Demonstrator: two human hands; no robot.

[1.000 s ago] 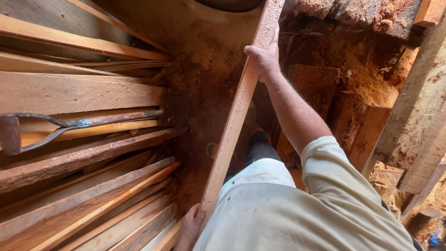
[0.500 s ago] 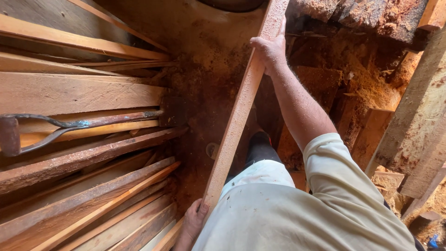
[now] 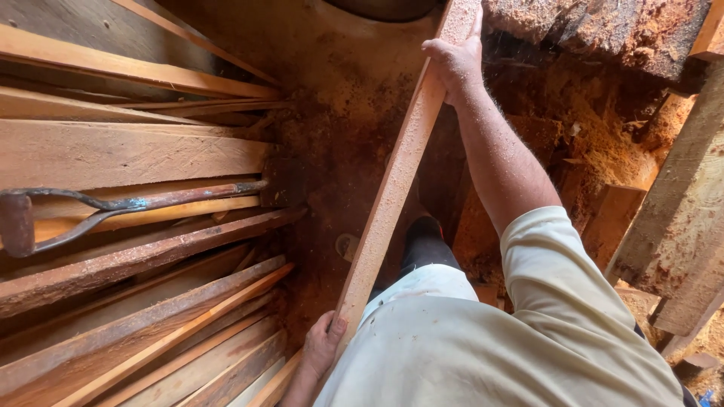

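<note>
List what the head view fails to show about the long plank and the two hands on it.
- Long plank: far end cut off by the top edge; near end hidden behind the pale shirt.
- Left hand: palm hidden against the plank, wrist cut off by the bottom edge.
- Right hand: fingertips hidden behind the plank.

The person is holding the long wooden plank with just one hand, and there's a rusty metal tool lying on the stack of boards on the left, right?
Not quite. The head view shows both hands on the plank: the right hand near its far end, the left hand near its close end. The rusty tool does lie on the boards.
</note>
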